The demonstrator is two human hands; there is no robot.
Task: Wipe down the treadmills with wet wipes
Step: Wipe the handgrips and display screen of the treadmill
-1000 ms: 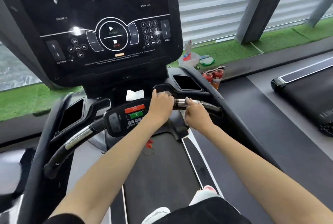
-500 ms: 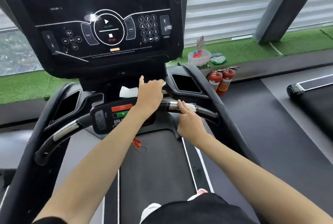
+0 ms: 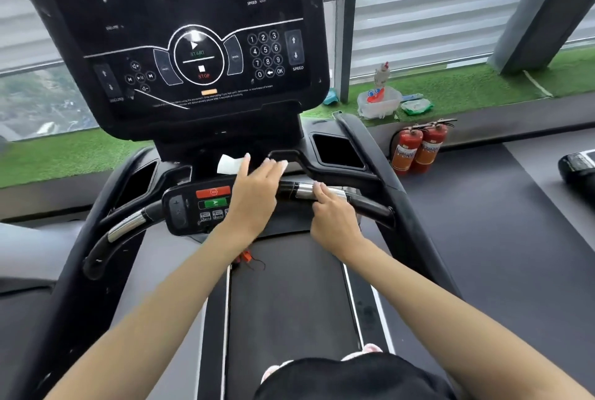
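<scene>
I stand on a black treadmill (image 3: 289,303) facing its console screen (image 3: 193,45). A white wet wipe (image 3: 228,163) lies on the ledge just under the screen. My left hand (image 3: 254,196) reaches over the small control panel (image 3: 206,203), its fingers straight and flat on the wipe; a white corner shows past the fingertips. To the right, my right hand (image 3: 335,219) has its fingers curled over the handlebar (image 3: 367,204) at the chrome sensor. No wipe shows in that hand.
Two red fire extinguishers (image 3: 418,148) stand on the floor to the right. On the green turf ledge sit a clear tub with a spray bottle (image 3: 380,103) and a wipe pack (image 3: 417,106). Another treadmill (image 3: 576,164) lies far right. A red safety cord (image 3: 248,256) hangs below the panel.
My left hand left the middle of the handlebar and moved forward onto the wipe, fingers straightening. The right hand stayed on the bar. My view shifted slightly.
</scene>
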